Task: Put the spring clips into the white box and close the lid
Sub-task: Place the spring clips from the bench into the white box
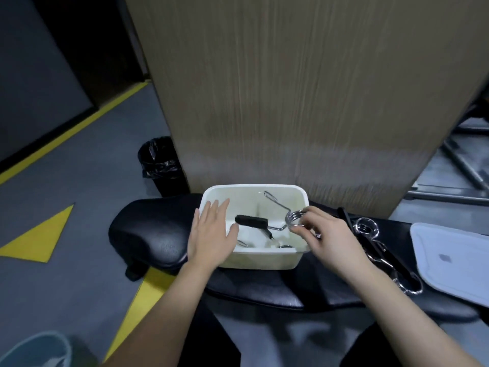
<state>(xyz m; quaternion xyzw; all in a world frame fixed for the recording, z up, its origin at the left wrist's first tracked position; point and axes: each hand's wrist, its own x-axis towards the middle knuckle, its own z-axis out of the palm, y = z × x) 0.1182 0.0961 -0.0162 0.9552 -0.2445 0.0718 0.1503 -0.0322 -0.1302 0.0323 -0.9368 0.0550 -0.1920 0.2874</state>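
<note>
The white box [260, 260] stands open on a black padded bench [148, 234]. My left hand [211, 234] lies flat with spread fingers on the box's left rim. My right hand [325, 234] pinches the steel coil of a spring clip [293, 218] over the box's right side; its black handle [251, 221] hangs inside the box. Parts of other clips show at the box's bottom. Two more spring clips [366, 229] lie on the bench to the right of my hand. The white lid [455, 260] rests flat at the bench's right end.
A tall wooden panel [304, 102] rises right behind the box. A black bin with a bag [158, 162] stands on the grey floor to the left. Metal bars [460, 165] lie at the right. Yellow floor markings [39, 239] run on the left.
</note>
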